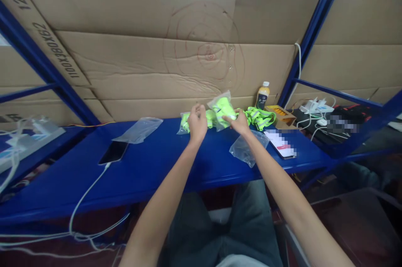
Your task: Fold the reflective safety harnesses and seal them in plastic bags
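A clear plastic bag with a bright yellow-green reflective strap bundle is raised at an angle over the table, and my right hand grips its lower right corner. Just left of it, my left hand has its fingers curled closed; what they hold, if anything, is hidden. Behind that hand lies another bagged yellow-green bundle, partly covered by it. To the right of my right hand sits a loose heap of yellow-green reflective straps. An opened clear bag lies flat under my right forearm.
On the blue table are another clear bag, a dark phone with a white cable, and a lit phone. A juice bottle and small cardboard box stand at back right. Cardboard walls the back.
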{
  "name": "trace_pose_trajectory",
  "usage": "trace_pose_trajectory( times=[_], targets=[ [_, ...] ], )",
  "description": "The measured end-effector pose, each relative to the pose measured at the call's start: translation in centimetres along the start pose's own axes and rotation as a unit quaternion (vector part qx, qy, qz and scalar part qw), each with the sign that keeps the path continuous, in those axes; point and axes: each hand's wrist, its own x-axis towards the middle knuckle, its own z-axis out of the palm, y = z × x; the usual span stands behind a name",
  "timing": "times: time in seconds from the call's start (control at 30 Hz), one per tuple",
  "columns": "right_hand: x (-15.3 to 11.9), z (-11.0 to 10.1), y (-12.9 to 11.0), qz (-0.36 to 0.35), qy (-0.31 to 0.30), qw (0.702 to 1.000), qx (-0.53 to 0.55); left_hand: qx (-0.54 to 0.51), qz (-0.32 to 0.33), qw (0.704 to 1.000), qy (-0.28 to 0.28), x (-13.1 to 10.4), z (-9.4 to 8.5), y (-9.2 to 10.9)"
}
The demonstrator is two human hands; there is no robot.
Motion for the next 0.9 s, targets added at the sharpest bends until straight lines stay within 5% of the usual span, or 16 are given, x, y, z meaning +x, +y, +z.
trace_pose_trajectory(
  times=[0.1, 0.23, 0.43, 0.6, 0.7, 0.8, 0.9],
  targets=[
    [2.1, -0.1, 1.3, 0.025, 0.033, 0.995, -0.087, 0.152, 0.06, 0.986, -0.042, -3.1, -2.8, -0.8],
    [3.5, 0.6, 1.5, -0.002, -0.024, 0.981, -0.191, 0.297, 0.102, 0.947, -0.067, -4.6, -5.1, -2.1],
    [2.4, -0.1, 1.3, -0.076, -0.019, 0.939, -0.335, 0.434, 0.088, 0.897, -0.013, -2.2, -7.7, -3.3],
    [0.4, -3.8, 3.3, -0.133, -0.025, 0.908, -0.398, 0.511, 0.06, 0.857, 0.036, 0.6, -14.6, -4.7],
    [-0.1, -5.2, 4.3, -0.134, -0.012, 0.895, -0.424, 0.607, 0.037, 0.794, 0.016, 1.9, -18.3, -6.3],
    [0.3, -5.0, 4.4, -0.124, -0.005, 0.891, -0.437, 0.624, -0.071, 0.777, -0.045, 2.6, -19.4, -7.5],
    [1.1, -3.7, 4.2, -0.114, -0.004, 0.89, -0.442, 0.618, -0.089, 0.779, -0.058, 2.5, -18.7, -7.6]
  ],
)
